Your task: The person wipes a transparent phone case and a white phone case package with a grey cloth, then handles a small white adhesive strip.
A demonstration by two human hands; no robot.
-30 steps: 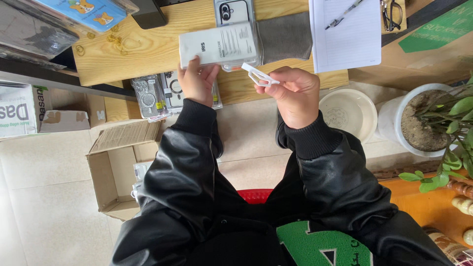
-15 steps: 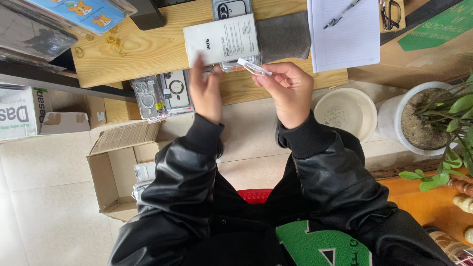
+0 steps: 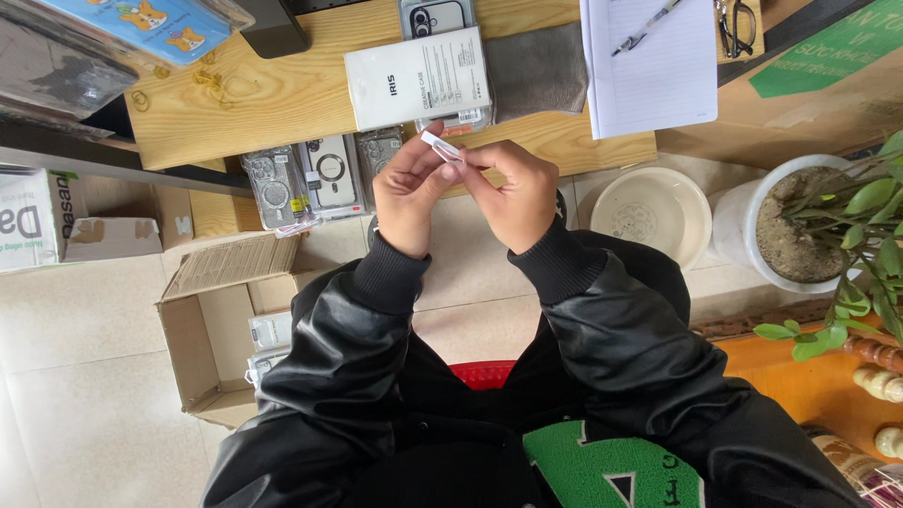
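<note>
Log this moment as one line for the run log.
left hand: pinching small white plastic piece | right hand: pinching same piece | white box: flat on wooden table, untouched

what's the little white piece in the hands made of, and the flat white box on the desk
The little white piece, pinched by the left hand and right hand, looks like thin, smooth, rigid plastic, though it is too small to be sure. The flat white box looks like matte printed cardboard with crisp edges, lying on the pale wood-grain desk.

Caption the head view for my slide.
Both hands, left hand and right hand, pinch a small white plastic piece above a wooden desk.
</note>
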